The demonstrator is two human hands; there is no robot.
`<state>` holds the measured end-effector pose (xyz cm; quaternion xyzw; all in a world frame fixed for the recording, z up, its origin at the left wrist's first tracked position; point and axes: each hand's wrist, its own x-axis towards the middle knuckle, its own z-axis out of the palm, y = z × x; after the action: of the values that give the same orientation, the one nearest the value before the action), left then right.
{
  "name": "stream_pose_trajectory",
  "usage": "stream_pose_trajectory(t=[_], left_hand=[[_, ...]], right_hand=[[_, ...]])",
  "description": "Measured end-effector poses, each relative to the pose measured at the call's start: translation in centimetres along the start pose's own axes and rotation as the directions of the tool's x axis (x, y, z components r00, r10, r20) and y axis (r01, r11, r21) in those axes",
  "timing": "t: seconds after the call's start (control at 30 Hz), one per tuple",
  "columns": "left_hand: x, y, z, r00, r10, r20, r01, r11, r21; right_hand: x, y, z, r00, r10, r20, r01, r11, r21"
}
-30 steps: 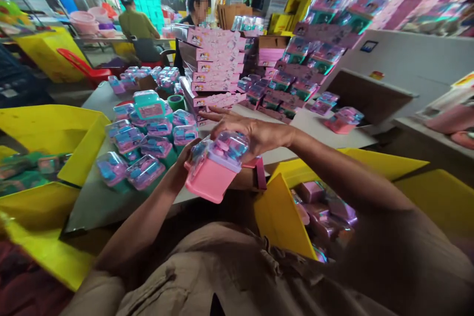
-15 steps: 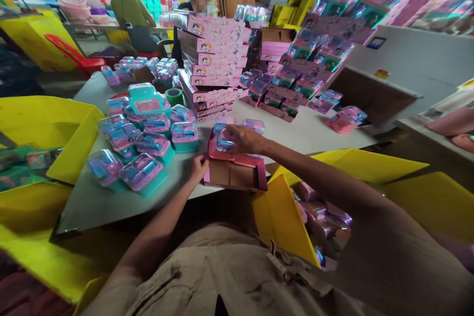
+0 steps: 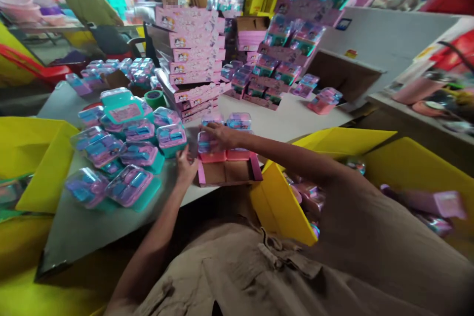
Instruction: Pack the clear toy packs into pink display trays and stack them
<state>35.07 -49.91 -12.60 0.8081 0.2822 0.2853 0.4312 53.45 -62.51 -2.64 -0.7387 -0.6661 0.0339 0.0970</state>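
A shallow pink cardboard tray (image 3: 226,174) lies at the near edge of the white table (image 3: 292,118). Small pink toy cases with clear lids stand in its far half. My right hand (image 3: 218,136) rests on top of one pink case (image 3: 207,148) in the tray, fingers curled over its lid. My left hand (image 3: 186,165) holds the tray's left edge, fingers closed on it. Two more cases (image 3: 239,121) stand in the tray's back row.
Several teal cases with clear lids (image 3: 126,158) crowd the table's left. Stacked pink boxes (image 3: 192,54) and more cases stand behind. Yellow bins (image 3: 285,207) with pink cases flank my lap right, another (image 3: 33,158) left. Two other people sit at the far side.
A second ago both hands held a pink case in the air. The right hand has set it into the tray and stays on it; the left hand moved to the tray's edge.
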Motion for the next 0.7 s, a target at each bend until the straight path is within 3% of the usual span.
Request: stream_pose_trajectory(t=[0.07,0.13,0.2,0.27,0.37,0.53,0.6,0.7], left_hand=[[0.9,2.0,-1.2,0.956,0.293,-0.009,-0.291,0.95,0.113],[2.3,4.3,-1.4,0.829,0.531,0.174,-0.559,0.789,0.253],[3.9,6.1,-0.8,0.726,0.534,0.433,-0.682,0.641,0.352],[5.5,7.1,0.1,0.672,0.447,0.591,-0.729,0.543,0.418],[6.8,7.1,1.0,0.63,0.41,0.66,-0.768,0.459,0.447],[7.4,6.7,1.5,0.559,0.395,0.729,-0.822,0.382,0.423],[7.5,7.0,1.8,0.559,0.389,0.732,-0.821,0.38,0.426],[6.9,8.0,2.3,0.596,0.366,0.715,-0.794,0.4,0.457]], right_hand=[[-2.7,1.7,-0.3,0.986,0.011,-0.165,-0.006,1.0,0.028],[-5.5,3.1,-0.3,0.977,0.084,-0.198,-0.091,0.995,-0.027],[-7.6,4.3,0.0,0.984,0.133,-0.117,-0.145,0.984,-0.103],[-8.9,5.3,0.4,0.99,0.13,-0.051,-0.135,0.985,-0.111],[-9.9,6.6,0.6,0.995,0.09,-0.048,-0.093,0.994,-0.062],[-9.4,6.9,0.8,0.989,0.137,-0.047,-0.14,0.989,-0.054],[-8.7,6.6,1.0,0.991,0.131,-0.019,-0.133,0.987,-0.095],[-8.1,6.0,1.1,0.994,0.108,0.007,-0.106,0.983,-0.153]])
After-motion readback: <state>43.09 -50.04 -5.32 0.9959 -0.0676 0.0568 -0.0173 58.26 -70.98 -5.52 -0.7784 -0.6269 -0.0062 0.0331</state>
